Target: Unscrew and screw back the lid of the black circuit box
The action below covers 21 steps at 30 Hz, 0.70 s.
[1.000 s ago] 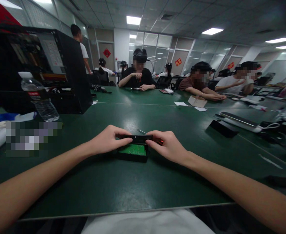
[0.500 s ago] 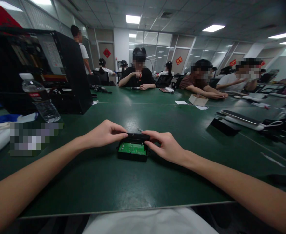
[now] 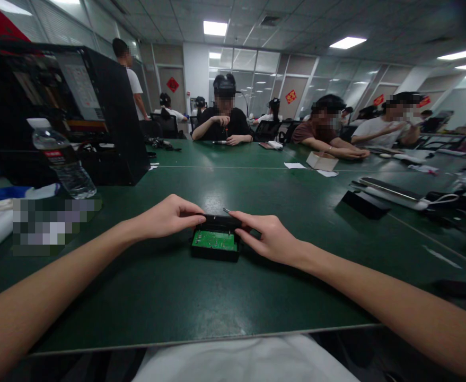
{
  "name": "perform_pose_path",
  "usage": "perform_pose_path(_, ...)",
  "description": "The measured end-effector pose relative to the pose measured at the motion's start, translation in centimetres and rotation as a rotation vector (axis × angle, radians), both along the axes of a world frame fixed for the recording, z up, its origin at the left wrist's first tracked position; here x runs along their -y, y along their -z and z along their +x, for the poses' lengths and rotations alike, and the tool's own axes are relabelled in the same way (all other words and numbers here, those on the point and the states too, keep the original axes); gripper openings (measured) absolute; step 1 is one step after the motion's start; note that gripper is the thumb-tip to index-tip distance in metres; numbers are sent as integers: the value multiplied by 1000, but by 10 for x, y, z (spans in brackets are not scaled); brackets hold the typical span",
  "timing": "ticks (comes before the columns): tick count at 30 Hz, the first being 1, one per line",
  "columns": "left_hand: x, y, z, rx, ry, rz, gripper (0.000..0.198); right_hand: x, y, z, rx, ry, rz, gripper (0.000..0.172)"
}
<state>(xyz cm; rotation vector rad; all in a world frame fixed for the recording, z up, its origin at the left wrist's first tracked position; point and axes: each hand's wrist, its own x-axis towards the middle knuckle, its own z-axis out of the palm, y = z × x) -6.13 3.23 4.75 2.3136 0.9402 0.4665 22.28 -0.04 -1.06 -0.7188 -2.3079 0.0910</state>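
Black box (image 3: 215, 254): it sits on the green table (image 3: 217, 302), right in front of us.
Green board (image 3: 214, 240): it lies inside the black box.
Black lid (image 3: 219, 222): we have it standing up at the box's far side.
Left hand (image 3: 169, 216): our grip pinches the lid's left end.
Right hand (image 3: 268, 237): our grip pinches the lid's right end.
Metal tip (image 3: 226, 210): it shows just past our right fingers.
Bottle (image 3: 63, 159): it is on our left, near a big computer case (image 3: 117, 116).
Person (image 3: 236, 123): someone in black sits across from us.
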Motion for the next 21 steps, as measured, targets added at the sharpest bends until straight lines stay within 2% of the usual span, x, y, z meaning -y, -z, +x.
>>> perform_pose_path(4,0,2,1,6,-14,-9,37,-1,0,1,-3,-12,31,42)
perform_pose_path(13,-2,15,4,-19,26,-68,37,-1,-2,1,39,18,-64,43)
perform_pose_path(18,-3,23,9,81,-27,-142,38,-2,-1,1,71,40,-109,45)
perform_pose_path(21,-5,32,13,192,-110,-208,40,0,-2,-3,30,25,-62,54)
